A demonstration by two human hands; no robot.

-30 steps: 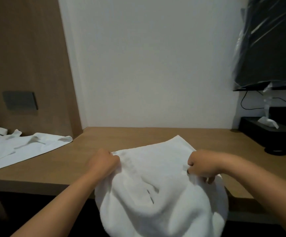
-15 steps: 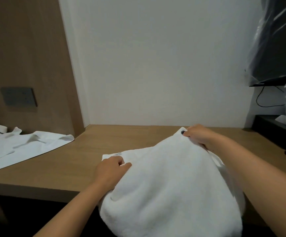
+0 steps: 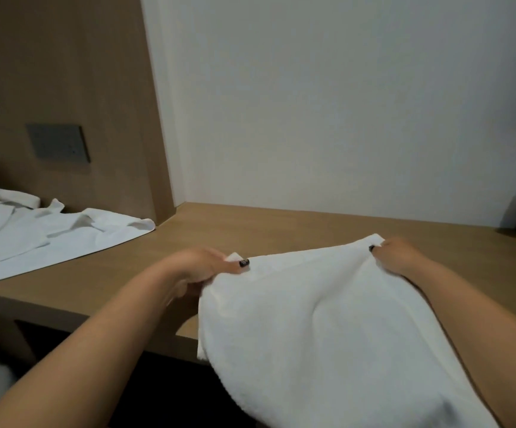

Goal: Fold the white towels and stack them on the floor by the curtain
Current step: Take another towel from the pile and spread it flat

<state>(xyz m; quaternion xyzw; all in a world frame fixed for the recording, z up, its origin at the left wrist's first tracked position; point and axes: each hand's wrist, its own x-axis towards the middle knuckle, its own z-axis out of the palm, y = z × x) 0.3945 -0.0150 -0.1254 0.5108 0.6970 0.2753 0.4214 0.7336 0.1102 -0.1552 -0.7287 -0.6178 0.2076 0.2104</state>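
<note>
Towel: white towel lies with its far edge on the wooden surface, while the near part hangs over the front edge toward the person.
Left grip: left hand pinches the far-left corner, thumb on top of the cloth, other fingers tucked beneath.
Right grip: right hand pinches the far-right corner, fingers curled round the edge.
Step in hand: judged from the two held corners, the far edge is being set down and squared for a fold.
How to do it well: keep both corners level and equally far from the wall, pull gently apart so the edge runs straight, then smooth the bulge in the middle before making the next fold.
Risk: the overhanging part is heavy and may drag the cloth off the surface if either pinch loosens.
Other cloth: more white towels lie crumpled at the far left, well apart, not yet folded.
Stacking place: neither floor nor curtain is in view.
</note>
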